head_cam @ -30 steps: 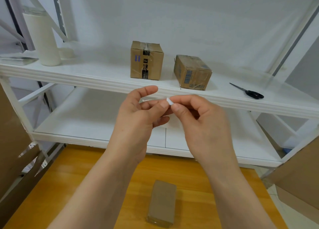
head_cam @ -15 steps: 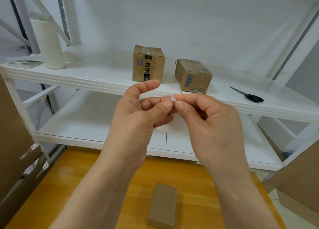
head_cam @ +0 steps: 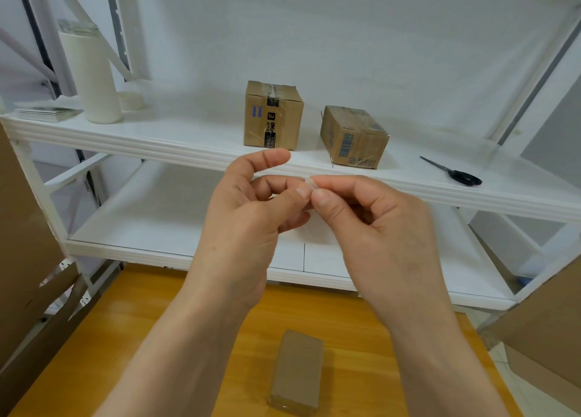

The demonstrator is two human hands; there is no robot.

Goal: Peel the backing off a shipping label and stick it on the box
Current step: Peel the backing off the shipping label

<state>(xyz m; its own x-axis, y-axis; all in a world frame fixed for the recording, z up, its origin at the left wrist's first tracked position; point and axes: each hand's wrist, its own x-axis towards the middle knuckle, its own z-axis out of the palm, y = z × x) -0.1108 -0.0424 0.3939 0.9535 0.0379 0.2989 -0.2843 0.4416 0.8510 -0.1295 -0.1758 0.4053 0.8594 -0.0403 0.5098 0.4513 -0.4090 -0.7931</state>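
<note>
Both hands are raised before the white shelf (head_cam: 157,146), meeting on a small pale label (head_cam: 309,184) that is mostly hidden by the fingertips. Left hand (head_cam: 248,228) pinches it with thumb and a curled finger, forefinger lifted clear; right hand (head_cam: 383,237) pinches its other edge, thumb to forefinger, the other fingers curled. Small brown box (head_cam: 297,372) lies on the orange tabletop (head_cam: 141,338) below the wrists, well apart from the label; scissors (head_cam: 456,174) lie on the shelf.

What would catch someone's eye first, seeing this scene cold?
The left hand and right hand meet at centre, pinching a small white label between their fingertips. Behind them, on the upper white shelf, stand a taped box and a barcoded box; a plain brown box lies on the wooden table below the wrists.
</note>
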